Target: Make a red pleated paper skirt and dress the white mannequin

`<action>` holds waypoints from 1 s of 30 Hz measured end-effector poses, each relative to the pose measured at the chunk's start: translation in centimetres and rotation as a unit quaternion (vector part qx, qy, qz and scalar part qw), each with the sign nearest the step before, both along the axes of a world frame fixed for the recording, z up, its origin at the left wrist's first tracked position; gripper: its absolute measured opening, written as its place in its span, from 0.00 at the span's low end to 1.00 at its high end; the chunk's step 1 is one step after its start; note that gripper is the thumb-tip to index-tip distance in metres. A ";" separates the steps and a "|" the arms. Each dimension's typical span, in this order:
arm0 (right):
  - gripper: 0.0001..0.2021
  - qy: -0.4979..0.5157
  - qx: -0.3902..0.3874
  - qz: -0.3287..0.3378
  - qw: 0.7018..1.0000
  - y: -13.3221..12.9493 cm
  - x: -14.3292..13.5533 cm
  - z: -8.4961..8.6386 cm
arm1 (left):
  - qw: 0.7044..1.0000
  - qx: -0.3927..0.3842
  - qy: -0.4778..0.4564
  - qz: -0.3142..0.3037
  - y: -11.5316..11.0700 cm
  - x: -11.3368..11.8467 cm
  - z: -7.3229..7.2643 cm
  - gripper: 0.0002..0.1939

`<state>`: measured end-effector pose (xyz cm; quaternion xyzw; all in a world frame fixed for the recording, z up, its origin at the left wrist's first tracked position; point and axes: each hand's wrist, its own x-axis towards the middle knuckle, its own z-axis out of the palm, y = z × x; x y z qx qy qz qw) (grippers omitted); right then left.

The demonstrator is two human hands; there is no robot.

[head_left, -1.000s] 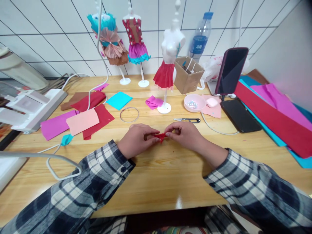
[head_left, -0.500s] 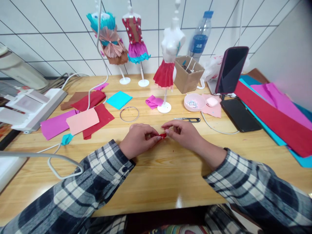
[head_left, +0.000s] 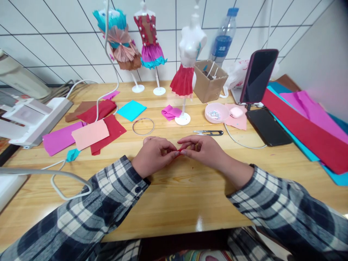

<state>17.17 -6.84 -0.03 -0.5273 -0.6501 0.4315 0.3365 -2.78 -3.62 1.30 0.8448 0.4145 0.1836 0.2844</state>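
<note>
Between my two hands is a small piece of red crepe paper [head_left: 179,151], mostly hidden by my fingertips. My left hand [head_left: 157,154] pinches one end of it between thumb and fingers. From the other side, my right hand [head_left: 202,149] pinches the piece too, its fingers curled. Just beyond the right hand lie thread snips [head_left: 208,132] with a black handle. A small white dress form in a red skirt [head_left: 181,82] stands behind my hands, with a folded magenta paper piece [head_left: 170,112] beside its base.
Paper sheets in pink [head_left: 90,134], red and magenta lie at left, near a wire ring [head_left: 143,126]. Two dressed forms stand at the back. A pink bead dish [head_left: 216,113], cardboard box [head_left: 210,83], phone [head_left: 269,127] and long red strip [head_left: 307,132] are at right. A white cable [head_left: 73,186] loops at left.
My right thumb and fingers have closed in on the red piece, so less of it shows. The view has shifted slightly.
</note>
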 end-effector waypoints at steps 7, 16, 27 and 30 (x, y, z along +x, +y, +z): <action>0.13 -0.004 -0.016 -0.002 1.000 0.1 0.0 0.3 | 1.000 0.013 0.014 -0.002 0.1 -0.1 0.1 0.11; 0.16 -0.033 0.002 0.013 0.999 0.1 0.3 0.5 | 0.999 0.015 0.039 -0.014 0.3 -0.3 0.0 0.09; 0.09 -0.093 0.034 0.022 0.995 0.1 0.4 0.1 | 0.999 0.022 0.039 -0.007 0.1 -0.1 0.0 0.09; 0.10 -0.064 -0.008 0.010 0.998 0.2 0.3 -0.1 | 0.999 0.018 0.038 -0.008 0.2 -0.2 0.0 0.09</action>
